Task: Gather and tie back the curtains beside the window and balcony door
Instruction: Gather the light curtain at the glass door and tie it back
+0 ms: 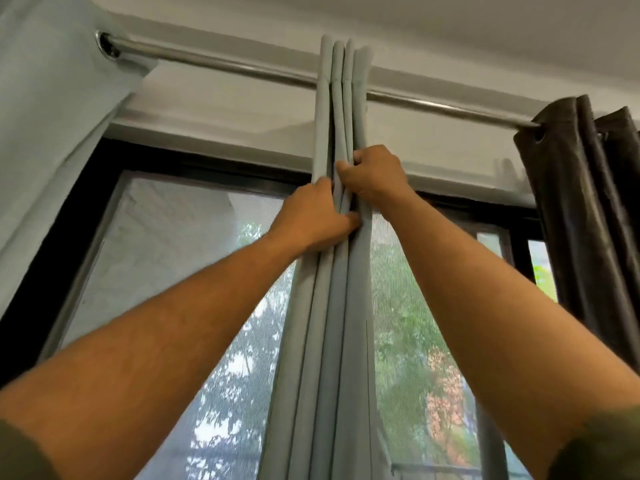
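A pale blue-grey curtain (pixel 341 313) hangs bunched into tight vertical folds from the metal rod (pixel 221 62), in front of the middle of the window. My left hand (pixel 313 216) grips the folds from the left, thumb pressed into the cloth. Slightly higher, my right hand (pixel 372 174) is closed on the folds from the right. Both arms reach upward. A second pale curtain panel (pixel 52 143) hangs spread at the far left. At the right end of the rod a dark brown curtain (pixel 585 209) hangs gathered.
A black-framed window (pixel 79 237) with a mesh screen (pixel 180 271) fills the wall behind; trees show outside. White wall and ceiling sit above the rod. The rod's left end meets a round wall bracket (pixel 107 45).
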